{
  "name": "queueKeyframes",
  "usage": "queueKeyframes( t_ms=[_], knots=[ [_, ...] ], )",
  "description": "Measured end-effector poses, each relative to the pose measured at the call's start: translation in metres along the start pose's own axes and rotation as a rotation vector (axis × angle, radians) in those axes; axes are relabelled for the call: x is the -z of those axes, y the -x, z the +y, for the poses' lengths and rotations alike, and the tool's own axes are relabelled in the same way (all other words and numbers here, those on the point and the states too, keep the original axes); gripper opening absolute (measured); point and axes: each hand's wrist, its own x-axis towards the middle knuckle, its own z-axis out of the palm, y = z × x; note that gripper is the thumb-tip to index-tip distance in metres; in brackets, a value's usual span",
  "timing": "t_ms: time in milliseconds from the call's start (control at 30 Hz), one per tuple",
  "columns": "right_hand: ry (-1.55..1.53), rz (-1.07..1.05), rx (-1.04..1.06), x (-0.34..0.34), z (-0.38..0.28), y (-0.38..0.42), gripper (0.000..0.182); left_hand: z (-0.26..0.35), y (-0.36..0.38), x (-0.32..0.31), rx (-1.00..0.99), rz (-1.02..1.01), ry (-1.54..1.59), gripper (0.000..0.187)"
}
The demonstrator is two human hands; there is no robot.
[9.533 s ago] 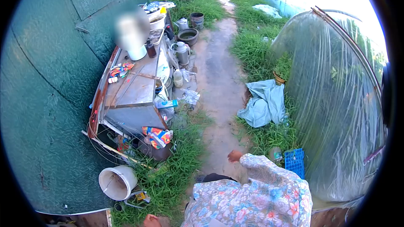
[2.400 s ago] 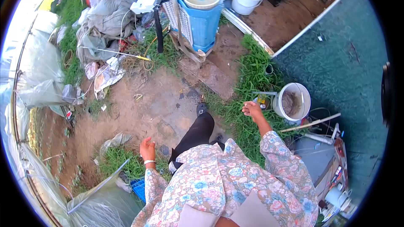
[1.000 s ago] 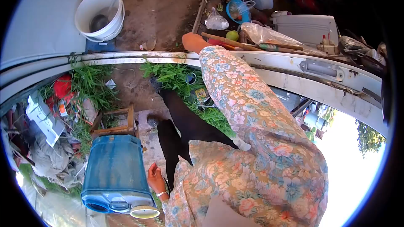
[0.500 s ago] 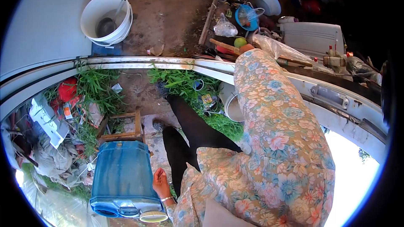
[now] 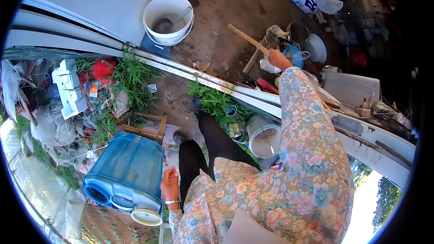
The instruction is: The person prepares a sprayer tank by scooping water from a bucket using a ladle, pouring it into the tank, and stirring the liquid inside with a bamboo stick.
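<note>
Your right hand point(image 5: 279, 59) is closed around a wooden stick point(image 5: 246, 38), which reaches over the dirt floor on the far side of the pale door sill point(image 5: 203, 80). One end points up and away from you, free of your fingers; where the other end goes, and whether anything is fixed to it, you cannot tell, as your hand and sleeve point(image 5: 300, 104) cover that part. Your left hand point(image 5: 169, 185) grips nothing; its fingers are loosely bent just beside the blue tank point(image 5: 129, 160). The stick passes close to a plank point(image 5: 253, 63) and a clear bag point(image 5: 270, 66), with a blue basin point(image 5: 294, 54) and a pale basin point(image 5: 316, 49) just past your knuckles, so a slow lift clear of them, before any sideways swing, looks safest. A firm wrap with the thumb across the fingers should hold it well, since a long stick gripped away from its middle may tip or twist. Mind the free end too: a wide sweep toward the white bucket point(image 5: 165, 39) could knock its rim. Your reach is long, and your shoes are on the near side of the sill, so weight over both feet and a slightly bent elbow will likely steady you, and a spare left hand can help if the stick feels heavy.
</note>
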Motion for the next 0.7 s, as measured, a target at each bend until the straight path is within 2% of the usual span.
queueKeyframes(
  t_ms=[100, 267, 333, 433, 500, 567, 633, 700],
  knots=[
    [-0.055, 0.234, 0.085, 0.040, -0.045, -0.032, 0.028, -0.003, 0.007, -0.006, -0.017, 0.003, -0.015, 0.028],
    [-0.251, 0.451, 0.180, 0.151, -0.151, -0.059, 0.035, 0.029, 0.013, -0.022, -0.102, -0.017, -0.095, 0.029],
    [-0.299, 0.607, 0.334, 0.184, -0.171, -0.085, 0.037, 0.036, 0.012, -0.025, -0.151, 0.005, -0.100, 0.029],
    [-0.439, 0.682, 0.470, 0.248, -0.206, -0.084, 0.038, 0.060, 0.015, -0.026, -0.243, 0.041, -0.126, 0.029],
    [-0.588, 0.598, 0.489, 0.290, -0.228, -0.050, 0.033, 0.074, 0.019, -0.025, -0.277, 0.071, -0.149, 0.028],
    [-0.592, 0.756, 0.470, 0.314, -0.233, -0.093, 0.036, 0.084, 0.024, -0.023, -0.302, 0.107, -0.140, 0.027],
    [-0.926, 0.688, 0.545, 0.337, -0.245, -0.069, 0.024, 0.089, 0.029, -0.022, -0.334, 0.127, -0.109, 0.026],
    [-1.044, 0.708, 0.340, 0.357, -0.264, -0.003, 0.018, 0.087, 0.035, -0.020, -0.341, 0.146, -0.105, 0.026]
  ],
)
